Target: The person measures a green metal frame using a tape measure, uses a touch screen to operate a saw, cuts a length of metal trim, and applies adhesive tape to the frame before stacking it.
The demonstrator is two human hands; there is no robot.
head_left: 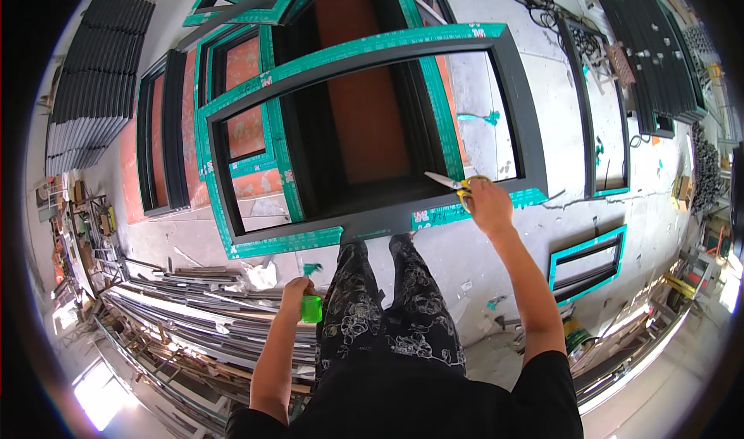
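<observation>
My right hand [490,204] is closed around the yellow handles of a pair of scissors [445,180], whose blades point left over the near right side of a dark frame [529,129]. Green protective tape covers much of this rectangular frame; a bare dark stretch shows on its near side, in front of my legs. Low at my left side, my left hand [297,292] grips a bright green roll of tape [311,309]. A teal scrap [311,269] shows just above that hand; whether it is attached to the roll I cannot tell.
More dark frames lie beneath and beyond, over reddish boards [356,129]. Long profiles [194,303] are heaped at the left. A small taped frame [587,265] and a tall frame [581,106] lie right. Stacked dark bars [101,75] stand far left, black cable [535,1] far right.
</observation>
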